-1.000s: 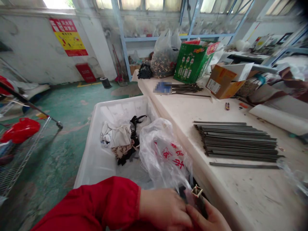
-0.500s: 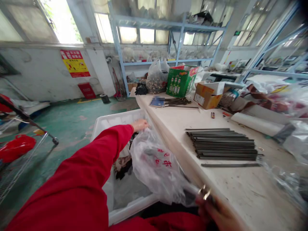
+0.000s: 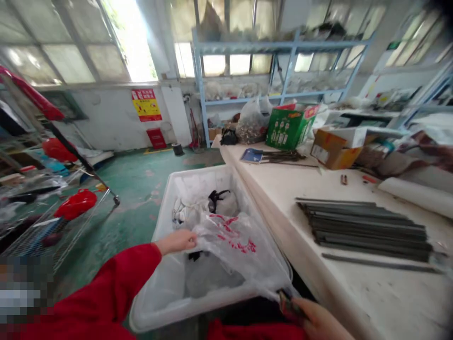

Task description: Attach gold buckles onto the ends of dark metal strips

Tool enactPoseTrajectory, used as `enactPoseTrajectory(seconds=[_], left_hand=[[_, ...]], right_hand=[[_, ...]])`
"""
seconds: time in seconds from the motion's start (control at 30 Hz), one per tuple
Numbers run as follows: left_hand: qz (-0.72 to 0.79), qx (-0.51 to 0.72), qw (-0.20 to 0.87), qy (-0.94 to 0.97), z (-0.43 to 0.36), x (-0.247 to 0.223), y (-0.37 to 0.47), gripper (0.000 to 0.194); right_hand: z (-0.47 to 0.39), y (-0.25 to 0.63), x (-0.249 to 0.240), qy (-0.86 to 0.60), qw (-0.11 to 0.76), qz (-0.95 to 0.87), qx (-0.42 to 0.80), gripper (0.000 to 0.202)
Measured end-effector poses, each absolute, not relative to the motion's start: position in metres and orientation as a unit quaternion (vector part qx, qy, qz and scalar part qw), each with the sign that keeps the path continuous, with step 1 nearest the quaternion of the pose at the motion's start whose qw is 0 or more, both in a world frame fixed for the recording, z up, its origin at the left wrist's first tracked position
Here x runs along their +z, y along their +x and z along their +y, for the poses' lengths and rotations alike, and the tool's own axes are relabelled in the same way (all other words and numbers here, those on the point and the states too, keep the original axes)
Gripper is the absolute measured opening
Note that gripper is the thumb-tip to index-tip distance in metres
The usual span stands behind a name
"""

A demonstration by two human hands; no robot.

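My left hand (image 3: 179,241) pinches the edge of a clear plastic bag (image 3: 244,241) with red writing on it. The bag is stretched over a white plastic bin (image 3: 166,295) that stands beside the table. Near the bin's front right corner my right hand (image 3: 307,314) is closed on the other end of the bag, along with a small dark and metallic item too blurred to name. Inside the bin lie other clear bags, one with black straps (image 3: 217,199) on top.
The white-topped table (image 3: 276,189) on the right bears dark strips (image 3: 368,229), a green box (image 3: 288,127), a cardboard box (image 3: 331,148) and a blue booklet (image 3: 252,156). A wire rack with a red bag (image 3: 76,204) stands at left.
My left hand has drawn back toward me with the bag's edge, and the bag is spread wider. More of the bin's inside shows. The view has turned left.
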State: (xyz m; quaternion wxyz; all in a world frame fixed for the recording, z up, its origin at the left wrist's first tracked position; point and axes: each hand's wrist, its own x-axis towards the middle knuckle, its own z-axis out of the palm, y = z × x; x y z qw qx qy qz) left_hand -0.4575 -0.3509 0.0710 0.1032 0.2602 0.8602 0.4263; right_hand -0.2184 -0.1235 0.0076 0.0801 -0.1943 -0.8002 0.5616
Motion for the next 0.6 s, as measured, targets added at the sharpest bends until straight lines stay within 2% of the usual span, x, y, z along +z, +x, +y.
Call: enactPoseTrajectory(seconds=[0.07, 0.13, 0.23, 0.4, 0.5, 0.6], left_hand=[[0.864, 0.393, 0.181, 0.256, -0.369, 0.046, -0.471, 0.027], [0.863, 0.388, 0.216, 0.239, -0.384, 0.038, -0.485, 0.025], [0.857, 0.415, 0.221, 0.21, -0.392, 0.044, -0.495, 0.022], [0.838, 0.473, 0.2, 0.184, -0.379, 0.05, -0.482, 0.023], [0.802, 0.532, 0.219, 0.159, -0.372, 0.05, -0.467, 0.024], [0.784, 0.559, 0.217, 0.161, -0.369, 0.055, -0.455, 0.026]], right_hand=[[-0.121, -0.212, 0.001, -0.18, 0.045, -0.807, 0.561, 0.014], [-0.114, -0.212, 0.002, -0.171, 0.05, -0.809, 0.561, 0.024], [-0.107, -0.218, 0.008, -0.165, 0.071, -0.788, 0.589, 0.024], [-0.111, -0.218, 0.016, -0.247, 0.021, -0.671, 0.699, 0.035], [-0.11, -0.219, 0.017, -0.313, 0.059, -0.527, 0.788, 0.033], [-0.106, -0.222, 0.013, -0.326, 0.11, -0.452, 0.823, 0.026]])
